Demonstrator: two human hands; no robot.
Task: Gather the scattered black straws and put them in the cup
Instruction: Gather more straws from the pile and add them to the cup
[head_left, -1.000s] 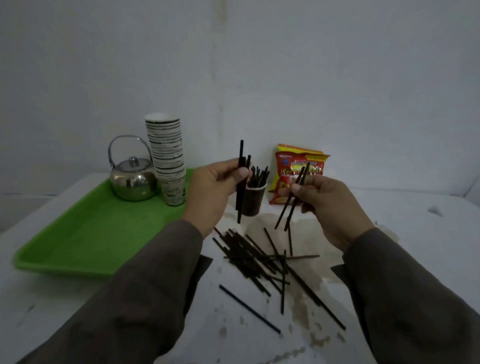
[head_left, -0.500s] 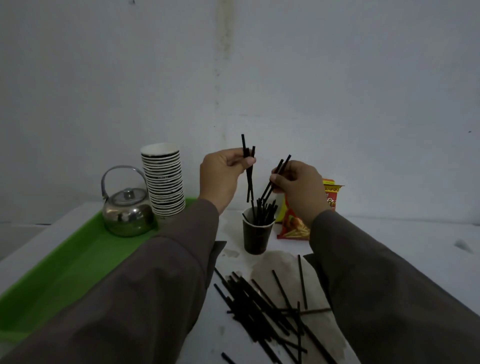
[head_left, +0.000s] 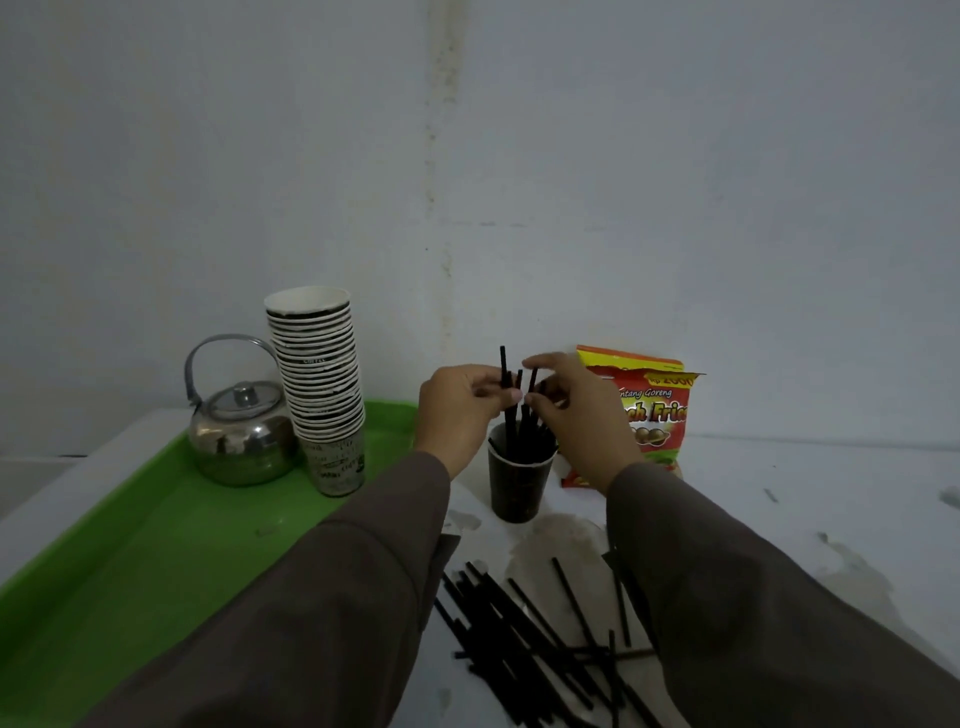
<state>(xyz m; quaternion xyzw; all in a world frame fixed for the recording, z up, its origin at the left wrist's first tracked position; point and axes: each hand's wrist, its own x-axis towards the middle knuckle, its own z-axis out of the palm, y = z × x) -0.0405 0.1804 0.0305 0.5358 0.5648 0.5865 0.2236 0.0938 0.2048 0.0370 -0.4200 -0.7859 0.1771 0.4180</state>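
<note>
A dark paper cup (head_left: 518, 486) stands on the white table, with several black straws upright inside it. My left hand (head_left: 457, 410) hovers just above its left rim and pinches black straws (head_left: 506, 395) whose lower ends are down in the cup. My right hand (head_left: 576, 410) is close against it on the right, fingers closed around the tops of other straws over the cup. A heap of several loose black straws (head_left: 524, 639) lies on the table in front of the cup, between my sleeves.
A green tray (head_left: 156, 551) on the left holds a steel kettle (head_left: 239, 431) and a tall stack of paper cups (head_left: 319, 384). A red and yellow snack bag (head_left: 649, 410) leans on the wall behind my right hand. The table shows stains near the cup.
Both hands carried their straws from above the loose pile up to the cup and lowered them into it. The hands have come together over the rim.
</note>
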